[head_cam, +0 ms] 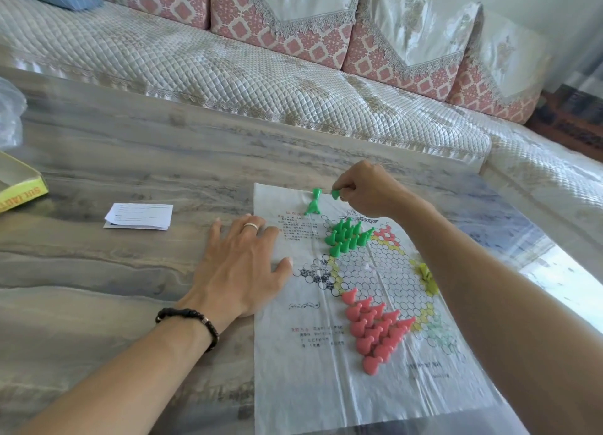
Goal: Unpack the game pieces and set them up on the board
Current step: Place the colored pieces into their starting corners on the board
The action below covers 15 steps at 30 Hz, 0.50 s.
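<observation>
A long sofa (pixel 228 75) with a quilted pale cover and pink patterned cushions ran behind the grey, marble-streaked tabletop (pixel 114 160). On that tabletop lay the thin printed plastic game board (pixel 326 385), a creased sheet marked with a star of small circles. The left hand (pixel 243 268), wearing a ring and with a dark beaded bracelet at the wrist, lay flat with its fingers spread, pressing the sheet's left edge. The right hand (pixel 368 189) reached to the far end of the sheet, its fingers curled and pinching a small green plastic pawn (pixel 336 194). Just to the left of that hand, two loose green pawns (pixel 314 202) sat on the sheet's top margin, one upright, one lying. Nearer, below the right hand, a cluster of green pawns (pixel 347 237) stood on the star's far point. A group of pink pawns (pixel 375 330) filled the point closest to the person, and a few yellow pawns (pixel 427 276) showed beside the right forearm. Off to the left rested a folded white paper leaflet (pixel 138 215) and the corner of a yellow cardboard box (pixel 23 193).
</observation>
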Available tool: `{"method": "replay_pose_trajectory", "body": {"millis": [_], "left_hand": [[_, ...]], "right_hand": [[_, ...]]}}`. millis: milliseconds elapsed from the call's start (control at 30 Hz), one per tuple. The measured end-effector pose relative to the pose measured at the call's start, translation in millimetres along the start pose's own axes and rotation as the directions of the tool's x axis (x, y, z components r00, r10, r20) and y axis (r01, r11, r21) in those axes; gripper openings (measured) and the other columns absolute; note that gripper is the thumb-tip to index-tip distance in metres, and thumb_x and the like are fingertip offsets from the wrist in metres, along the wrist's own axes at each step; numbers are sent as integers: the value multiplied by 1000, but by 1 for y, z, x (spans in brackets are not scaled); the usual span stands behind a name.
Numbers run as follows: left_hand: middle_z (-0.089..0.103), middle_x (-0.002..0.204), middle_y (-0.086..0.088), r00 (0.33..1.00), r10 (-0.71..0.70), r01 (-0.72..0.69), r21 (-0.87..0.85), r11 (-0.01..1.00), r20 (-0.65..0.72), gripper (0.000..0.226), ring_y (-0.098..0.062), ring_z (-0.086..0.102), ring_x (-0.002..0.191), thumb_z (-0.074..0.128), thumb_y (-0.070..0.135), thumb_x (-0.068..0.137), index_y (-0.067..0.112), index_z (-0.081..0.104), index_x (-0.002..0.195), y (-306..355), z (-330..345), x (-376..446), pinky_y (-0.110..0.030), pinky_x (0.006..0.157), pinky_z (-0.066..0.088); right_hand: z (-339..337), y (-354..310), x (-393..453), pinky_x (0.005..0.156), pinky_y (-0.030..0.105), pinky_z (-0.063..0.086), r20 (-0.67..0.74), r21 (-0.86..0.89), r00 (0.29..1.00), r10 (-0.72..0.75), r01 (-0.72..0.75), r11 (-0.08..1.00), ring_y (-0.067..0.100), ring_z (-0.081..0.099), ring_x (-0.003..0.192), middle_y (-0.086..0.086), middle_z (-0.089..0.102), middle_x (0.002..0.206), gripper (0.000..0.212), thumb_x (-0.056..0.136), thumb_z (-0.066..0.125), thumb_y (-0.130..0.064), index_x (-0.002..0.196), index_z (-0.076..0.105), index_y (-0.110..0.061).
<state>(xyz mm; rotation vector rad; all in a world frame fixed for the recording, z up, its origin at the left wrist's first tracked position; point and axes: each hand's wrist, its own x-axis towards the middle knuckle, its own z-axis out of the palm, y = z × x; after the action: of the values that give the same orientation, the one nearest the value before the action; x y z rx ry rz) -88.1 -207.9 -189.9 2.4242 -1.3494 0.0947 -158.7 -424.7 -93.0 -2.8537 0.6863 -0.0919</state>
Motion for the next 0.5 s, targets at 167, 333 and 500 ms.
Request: {"method": "replay_pose_trajectory", "body": {"millis": [167,333,500], "left_hand": [[40,147,-2,1000,2,-2,-2,1000,2,55,-19,24,141,34,58,89,26,45,132,1,-2,-1,-50,113,15],[40,146,-2,1000,5,-5,-1,1000,1,54,-19,25,140,34,58,89,26,46,131,0,-1,-1,-51,113,16],[40,146,-1,1000,-1,1,-10,1000,1,55,-19,25,141,34,58,88,27,46,131,0,0,0,-52,113,15]], "right_hand": [[-2,-8,-7,42,4,39,77,-71,996,-55,60,996,5,55,50,1,71,71,12,85,61,-2,84,72,2],[2,-8,-8,41,2,35,123,-113,992,-19,33,993,-2,56,53,-7,68,69,6,84,70,-12,82,73,-7],[8,-9,-8,39,4,33,174,-99,985,15,2,995,-6,53,42,-10,65,63,3,83,72,-12,83,75,-10]]}}
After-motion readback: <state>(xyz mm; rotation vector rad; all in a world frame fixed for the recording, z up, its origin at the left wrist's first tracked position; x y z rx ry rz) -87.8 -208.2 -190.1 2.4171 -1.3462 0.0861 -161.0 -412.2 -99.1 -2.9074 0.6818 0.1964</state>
